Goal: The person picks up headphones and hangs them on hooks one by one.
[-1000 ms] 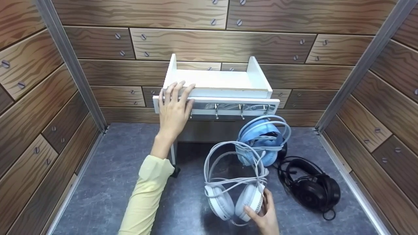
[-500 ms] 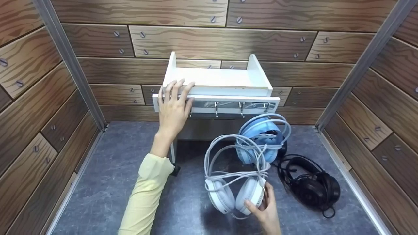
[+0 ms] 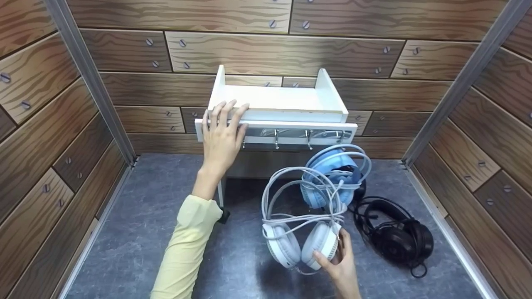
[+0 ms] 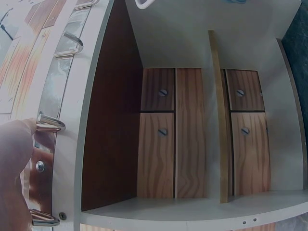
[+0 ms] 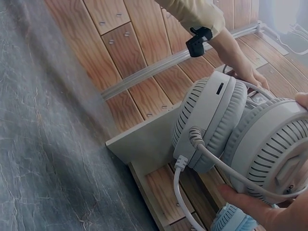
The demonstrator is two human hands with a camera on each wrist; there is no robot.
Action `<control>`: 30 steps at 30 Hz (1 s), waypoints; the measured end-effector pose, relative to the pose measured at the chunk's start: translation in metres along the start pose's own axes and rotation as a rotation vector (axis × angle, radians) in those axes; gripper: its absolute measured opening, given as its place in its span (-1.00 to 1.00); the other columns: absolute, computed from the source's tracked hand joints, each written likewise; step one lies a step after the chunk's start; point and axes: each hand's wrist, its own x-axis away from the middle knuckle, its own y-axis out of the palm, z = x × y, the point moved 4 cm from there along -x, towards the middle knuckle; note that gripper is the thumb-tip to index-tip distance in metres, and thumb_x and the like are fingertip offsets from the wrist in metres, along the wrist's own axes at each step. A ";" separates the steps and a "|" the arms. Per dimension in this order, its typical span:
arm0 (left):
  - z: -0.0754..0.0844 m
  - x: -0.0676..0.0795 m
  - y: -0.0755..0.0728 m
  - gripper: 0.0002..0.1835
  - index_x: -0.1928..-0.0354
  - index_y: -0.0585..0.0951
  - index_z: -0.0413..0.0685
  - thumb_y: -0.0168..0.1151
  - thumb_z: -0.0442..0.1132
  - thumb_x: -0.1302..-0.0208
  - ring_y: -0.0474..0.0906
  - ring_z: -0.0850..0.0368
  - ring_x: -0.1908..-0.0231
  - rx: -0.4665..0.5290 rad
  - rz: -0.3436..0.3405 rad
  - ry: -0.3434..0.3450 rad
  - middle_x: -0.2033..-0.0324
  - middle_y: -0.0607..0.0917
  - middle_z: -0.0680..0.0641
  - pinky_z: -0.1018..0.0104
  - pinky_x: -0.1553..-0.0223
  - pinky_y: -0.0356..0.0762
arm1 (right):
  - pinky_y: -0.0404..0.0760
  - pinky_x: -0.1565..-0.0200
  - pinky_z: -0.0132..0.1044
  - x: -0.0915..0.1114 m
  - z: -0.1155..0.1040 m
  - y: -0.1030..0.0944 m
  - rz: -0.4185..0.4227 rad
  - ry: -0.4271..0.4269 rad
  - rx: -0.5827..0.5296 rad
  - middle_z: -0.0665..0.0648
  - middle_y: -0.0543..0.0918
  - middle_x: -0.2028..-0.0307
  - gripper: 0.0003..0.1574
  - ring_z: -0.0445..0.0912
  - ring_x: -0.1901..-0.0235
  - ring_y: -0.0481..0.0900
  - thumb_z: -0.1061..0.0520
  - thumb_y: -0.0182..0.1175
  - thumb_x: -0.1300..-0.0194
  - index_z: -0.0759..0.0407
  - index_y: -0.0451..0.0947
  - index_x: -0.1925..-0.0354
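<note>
A white shelf rack (image 3: 270, 97) stands at the back, with a row of metal hooks (image 3: 309, 139) along its front board. My left hand (image 3: 220, 139) rests on the board's left end, fingers laid over the top edge; in the left wrist view its thumb (image 4: 14, 163) lies beside a hook. White headphones (image 3: 282, 245), cable wound across them, are held up in front of the rack. My right hand (image 3: 343, 265) grips their right ear cup, thumb in front and fingers behind. Blue headphones (image 3: 311, 195) lie behind them, partly covered.
Black headphones (image 3: 401, 245) lie on the grey floor (image 3: 124, 232) at the right. Wood-patterned walls (image 3: 282, 54) enclose the space at the back and both sides, with metal rails (image 3: 453, 83) at the corners. The rack's lower part has open compartments (image 4: 173, 139).
My right hand has moved the white headphones slightly up and away, toward the rack. The left hand stays on the board; the blue and black headphones remain in place.
</note>
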 end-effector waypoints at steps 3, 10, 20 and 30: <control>0.000 0.000 0.000 -0.55 -0.28 0.25 0.47 -0.16 0.13 -0.36 0.01 0.13 -0.32 -0.003 -0.002 -0.001 -0.27 0.25 0.14 -0.01 -0.35 -0.28 | 0.49 0.01 -0.42 -0.001 -0.001 0.000 -0.001 -0.011 -0.005 0.08 0.38 -0.06 -0.08 -0.19 -0.01 0.43 0.55 0.20 0.08 0.22 0.06 -0.21; 0.000 -0.001 0.000 -0.55 -0.28 0.25 0.47 -0.16 0.13 -0.36 0.01 0.14 -0.32 -0.004 -0.003 -0.001 -0.28 0.25 0.13 -0.03 -0.35 -0.27 | 0.50 0.01 -0.41 -0.003 -0.004 0.000 -0.009 -0.025 -0.008 0.12 0.37 -0.07 -0.06 -0.17 -0.02 0.43 0.55 0.21 0.10 0.22 0.07 -0.22; 0.000 -0.001 0.000 -0.55 -0.29 0.24 0.48 -0.17 0.13 -0.36 -0.01 0.13 -0.33 -0.003 -0.009 0.001 -0.28 0.24 0.14 -0.07 -0.33 -0.22 | 0.50 0.01 -0.41 -0.006 -0.010 0.001 -0.025 -0.062 -0.022 0.15 0.35 -0.08 -0.06 -0.15 -0.02 0.43 0.56 0.21 0.10 0.25 0.07 -0.23; 0.000 0.000 0.001 -0.54 -0.29 0.23 0.48 -0.16 0.12 -0.36 -0.01 0.14 -0.33 -0.010 -0.011 -0.001 -0.29 0.23 0.14 -0.06 -0.34 -0.24 | 0.49 -0.01 -0.40 -0.008 -0.019 0.001 -0.056 -0.107 -0.045 0.19 0.31 -0.11 -0.04 -0.13 -0.04 0.40 0.58 0.19 0.11 0.27 0.05 -0.24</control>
